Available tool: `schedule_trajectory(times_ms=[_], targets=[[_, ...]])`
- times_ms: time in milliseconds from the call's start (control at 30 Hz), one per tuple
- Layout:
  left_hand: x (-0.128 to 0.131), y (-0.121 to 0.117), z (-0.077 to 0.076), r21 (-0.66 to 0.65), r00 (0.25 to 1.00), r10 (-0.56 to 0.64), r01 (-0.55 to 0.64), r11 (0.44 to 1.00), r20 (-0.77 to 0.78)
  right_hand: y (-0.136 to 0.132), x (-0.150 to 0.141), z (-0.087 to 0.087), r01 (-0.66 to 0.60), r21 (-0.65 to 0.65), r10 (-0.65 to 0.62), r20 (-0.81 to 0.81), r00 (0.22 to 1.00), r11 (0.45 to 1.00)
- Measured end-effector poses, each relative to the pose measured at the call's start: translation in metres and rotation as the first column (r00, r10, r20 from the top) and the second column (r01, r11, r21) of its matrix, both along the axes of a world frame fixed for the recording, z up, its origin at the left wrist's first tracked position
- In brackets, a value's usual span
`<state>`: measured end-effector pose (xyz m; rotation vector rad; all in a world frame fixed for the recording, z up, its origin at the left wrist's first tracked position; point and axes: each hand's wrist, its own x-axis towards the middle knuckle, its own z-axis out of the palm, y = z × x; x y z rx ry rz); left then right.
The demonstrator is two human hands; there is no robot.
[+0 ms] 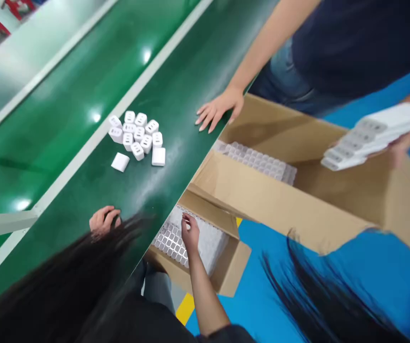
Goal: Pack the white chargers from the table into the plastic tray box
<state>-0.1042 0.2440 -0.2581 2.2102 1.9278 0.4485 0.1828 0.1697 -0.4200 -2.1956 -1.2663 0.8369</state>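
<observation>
L hand (pixel 105 220) on table (pixel 176 107); R hand (pixel 190 231) at L's 3 o'clk, over box (pixel 238 267). Both bent, can't tell if holding. White blocks (pixel 139 134): L's 1 o'clk.

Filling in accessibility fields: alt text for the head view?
A person's right hand reaches over a gridded tray in a cardboard box, the left hand on a green table near clustered white blocks. A co-worker holds a row of white pieces over a larger box.
</observation>
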Motion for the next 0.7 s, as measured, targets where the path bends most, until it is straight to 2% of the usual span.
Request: schedule_trajectory(times_ms=[67, 133, 200, 300, 400, 500, 600, 700], targets=[[0.0, 0.019, 0.004, 0.087, 0.998, 0.063, -0.062, 0.994, -0.006, 0.016, -0.004, 0.053, 0.071, 0.179, -0.075, 0.014, 0.997, 0.981], [0.0, 0.032, 0.003, 0.131, 0.997, 0.075, -0.074, 0.989, 0.001, 0.05, -0.012, 0.102, 0.105, 0.374, -0.104, -0.022, 0.994, 0.922], [-0.001, 0.037, 0.001, 0.135, 0.998, 0.052, -0.055, 0.989, 0.022, 0.099, -0.026, 0.142, 0.016, 0.469, -0.002, -0.031, 1.0, 0.883], [-0.004, 0.035, 0.0, 0.124, 0.998, 0.047, -0.052, 0.991, 0.041, 0.181, -0.051, 0.182, -0.225, 0.446, 0.195, 0.112, 0.974, 0.866], [-0.007, 0.032, -0.001, 0.098, 0.997, 0.048, -0.054, 0.994, 0.066, 0.246, -0.07, 0.199, -0.396, 0.332, 0.32, 0.26, 0.911, 0.856], [-0.009, 0.031, -0.001, 0.062, 0.992, 0.055, -0.062, 0.996, 0.111, 0.28, -0.077, 0.205, -0.468, 0.174, 0.413, 0.278, 0.867, 0.866], [-0.009, 0.032, -0.002, 0.041, 0.987, 0.063, -0.07, 0.997, 0.147, 0.288, -0.079, 0.206, -0.493, 0.074, 0.465, 0.236, 0.853, 0.867], [-0.011, 0.032, -0.003, 0.016, 0.984, 0.07, -0.074, 0.997, 0.164, 0.274, -0.089, 0.204, -0.492, 0.087, 0.461, 0.243, 0.854, 0.866]])
